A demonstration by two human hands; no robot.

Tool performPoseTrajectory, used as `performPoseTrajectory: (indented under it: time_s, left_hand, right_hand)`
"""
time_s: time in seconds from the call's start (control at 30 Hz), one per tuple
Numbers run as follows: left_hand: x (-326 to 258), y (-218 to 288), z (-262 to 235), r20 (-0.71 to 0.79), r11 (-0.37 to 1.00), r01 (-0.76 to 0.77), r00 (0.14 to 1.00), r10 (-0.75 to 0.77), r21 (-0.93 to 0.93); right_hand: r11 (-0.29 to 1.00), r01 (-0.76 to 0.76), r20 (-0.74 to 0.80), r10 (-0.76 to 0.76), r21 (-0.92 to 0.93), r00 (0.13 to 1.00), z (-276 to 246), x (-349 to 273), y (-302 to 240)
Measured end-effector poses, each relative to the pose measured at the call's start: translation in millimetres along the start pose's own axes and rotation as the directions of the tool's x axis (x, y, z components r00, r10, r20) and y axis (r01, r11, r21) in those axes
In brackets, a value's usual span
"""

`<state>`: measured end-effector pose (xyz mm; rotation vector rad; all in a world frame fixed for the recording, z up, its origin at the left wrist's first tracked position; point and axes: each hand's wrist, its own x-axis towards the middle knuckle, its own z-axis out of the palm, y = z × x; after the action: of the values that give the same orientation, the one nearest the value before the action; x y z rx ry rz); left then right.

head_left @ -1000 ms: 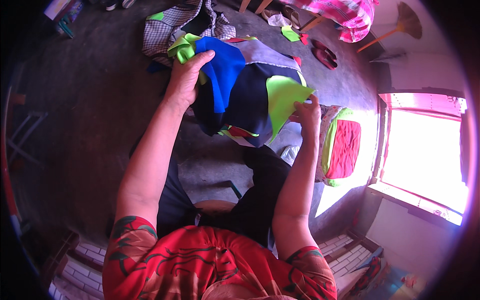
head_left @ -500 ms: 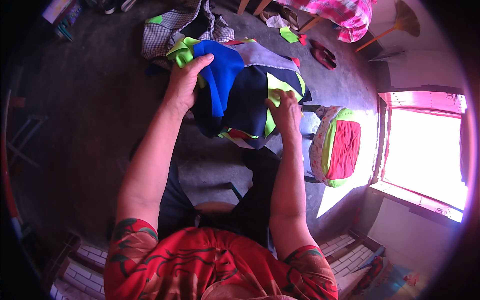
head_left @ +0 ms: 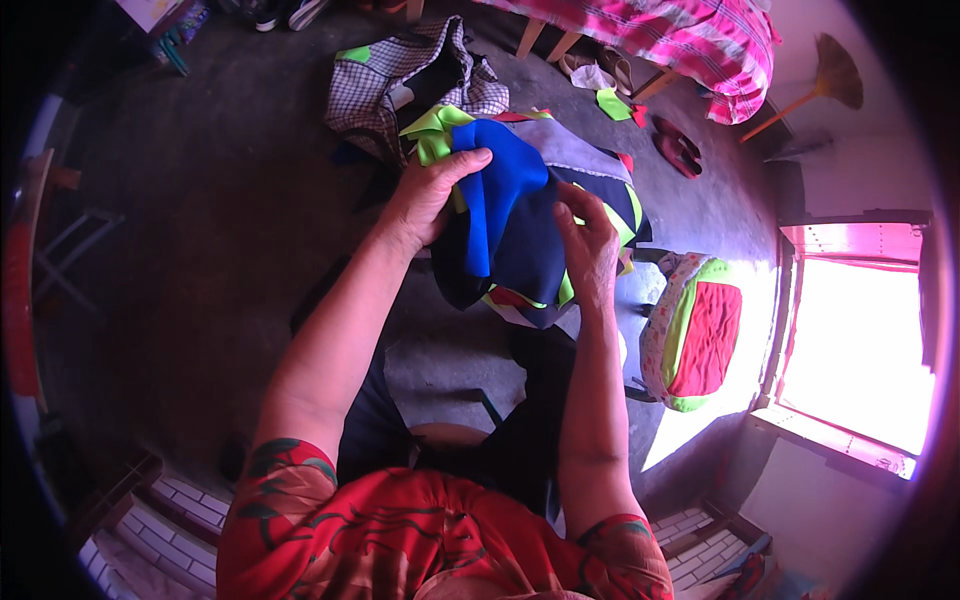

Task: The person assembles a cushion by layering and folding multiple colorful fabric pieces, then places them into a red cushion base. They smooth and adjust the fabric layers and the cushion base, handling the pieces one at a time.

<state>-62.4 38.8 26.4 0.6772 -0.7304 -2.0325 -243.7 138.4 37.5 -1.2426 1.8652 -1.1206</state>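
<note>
My left hand (head_left: 432, 195) is closed around a bunch of cloth pieces, thumb on top: a blue cloth piece (head_left: 505, 160) and a lime-green cloth piece (head_left: 437, 128). Beneath the blue one lies dark navy cloth (head_left: 530, 245), part of a heap of scraps in front of me. My right hand (head_left: 592, 245) pinches the navy cloth at its upper right edge, thumb and finger together. A grey cloth piece (head_left: 575, 148) lies at the far side of the heap, with lime-green and red edges showing around it. What supports the heap is mostly hidden.
A checked cloth bundle (head_left: 370, 95) lies beyond the heap. To the right stands a seat with a red and green cushion (head_left: 706, 335). Dark red shoes (head_left: 677, 148), a bed with a pink plaid cover (head_left: 650, 40) and a broom (head_left: 835, 75) are farther off.
My right hand has let go of the lime-green piece and moved left to the navy cloth's edge. My left hand keeps its hold. The whole view has shifted.
</note>
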Motion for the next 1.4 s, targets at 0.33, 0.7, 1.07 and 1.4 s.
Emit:
performPoseTrajectory:
  time_s: [0.33,0.7,1.07,1.4]
  left_hand:
    - [-3.2,-4.8,5.2,0.068,0.995,0.055,0.996,-0.061,0.082]
    - [6.0,-18.4,8.2,-0.03,0.976,0.109,0.993,-0.116,-0.186]
    - [5.8,-24.5,0.1,0.002,1.0,0.017,1.0,-0.017,-0.013]
    - [-2.3,-28.2,5.1,0.078,0.957,-0.017,0.997,-0.006,0.29]
  right_hand:
    - [0.884,-0.088,0.139,0.027,0.459,0.99,20.9,-8.5,4.0]
    - [0.307,-0.383,0.345,0.173,0.871,0.923,38.5,1.8,29.2]
    - [0.053,-0.424,0.384,0.334,0.904,0.861,32.2,3.7,29.0]
    - [0.041,-0.365,0.328,0.356,0.93,0.875,24.5,7.2,30.4]
